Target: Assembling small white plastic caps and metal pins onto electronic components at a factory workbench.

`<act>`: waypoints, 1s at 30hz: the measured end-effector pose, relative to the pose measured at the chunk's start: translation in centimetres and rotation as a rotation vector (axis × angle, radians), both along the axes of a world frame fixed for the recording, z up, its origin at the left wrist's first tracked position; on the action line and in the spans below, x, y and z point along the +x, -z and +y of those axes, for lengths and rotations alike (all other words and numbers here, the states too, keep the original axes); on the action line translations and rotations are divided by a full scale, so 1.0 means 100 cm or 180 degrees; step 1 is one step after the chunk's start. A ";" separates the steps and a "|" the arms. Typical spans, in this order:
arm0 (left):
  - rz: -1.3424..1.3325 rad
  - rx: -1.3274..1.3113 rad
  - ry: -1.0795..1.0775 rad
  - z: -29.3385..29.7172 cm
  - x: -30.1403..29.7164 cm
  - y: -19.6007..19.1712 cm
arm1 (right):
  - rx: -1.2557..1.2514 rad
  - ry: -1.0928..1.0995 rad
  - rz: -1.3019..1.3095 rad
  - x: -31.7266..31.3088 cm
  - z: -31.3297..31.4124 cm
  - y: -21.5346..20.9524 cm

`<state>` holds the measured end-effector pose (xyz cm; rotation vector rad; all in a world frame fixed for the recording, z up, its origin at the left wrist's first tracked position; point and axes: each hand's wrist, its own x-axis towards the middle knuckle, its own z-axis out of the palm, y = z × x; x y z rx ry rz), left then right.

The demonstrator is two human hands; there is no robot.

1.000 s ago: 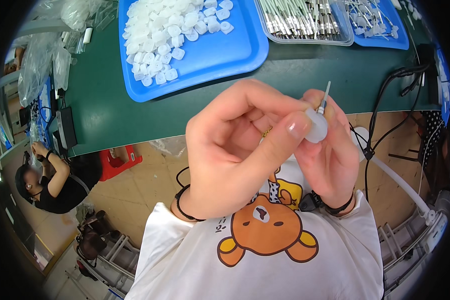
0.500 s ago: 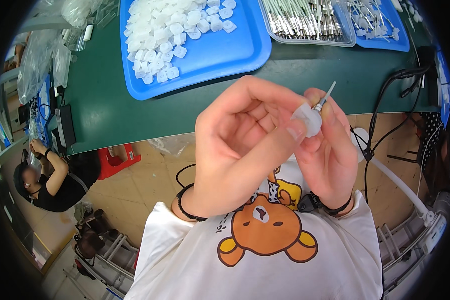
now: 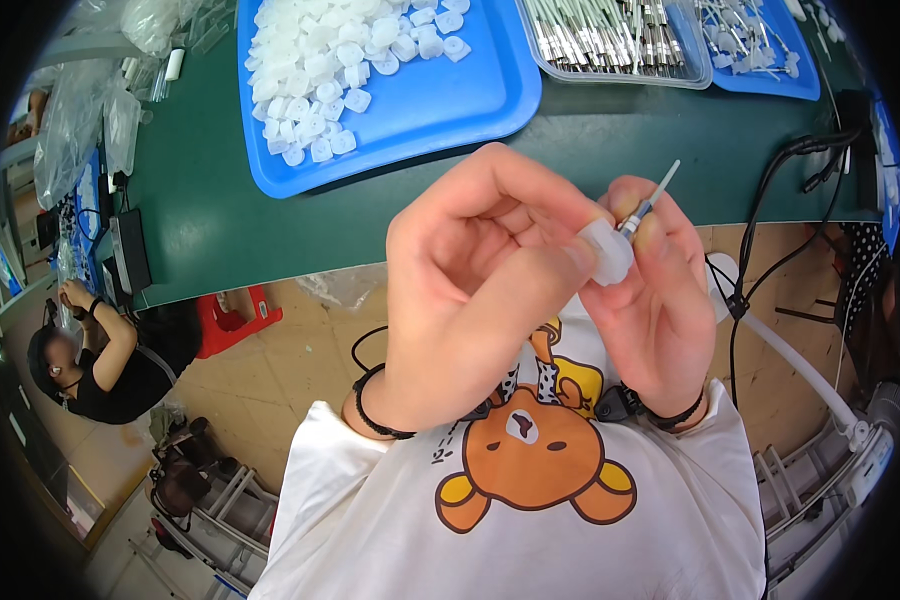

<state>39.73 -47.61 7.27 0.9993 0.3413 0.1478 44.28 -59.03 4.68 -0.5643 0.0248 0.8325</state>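
Note:
Between thumb and forefinger, my left hand (image 3: 480, 270) pinches a small translucent white plastic cap (image 3: 607, 250). My right hand (image 3: 660, 290) is closed on a thin rod (image 3: 653, 203) with a metal fitting and a pale green tip. The rod's lower end meets the cap; whether it sits inside cannot be told. Both hands are raised in front of my chest, close to the table's near edge. Beyond them a blue tray (image 3: 470, 110) holds a heap of similar white caps (image 3: 335, 65).
A clear plastic box (image 3: 625, 78) of similar rods stands at the back, beside a smaller blue tray (image 3: 770, 85) with rods and caps joined. Black cables (image 3: 755, 220) hang at the right of the green table (image 3: 200, 230). A person (image 3: 100, 350) sits at far left near a red stool (image 3: 240, 320).
The cap has shifted slightly left and turned between my fingers. The rod's tip has moved a little right, leaning further over. Both hands keep their hold.

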 end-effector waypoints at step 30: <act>-0.1729 0.0521 0.0050 -0.001 -0.006 0.032 | -0.1288 0.0481 -0.2421 -0.006 -0.004 -0.011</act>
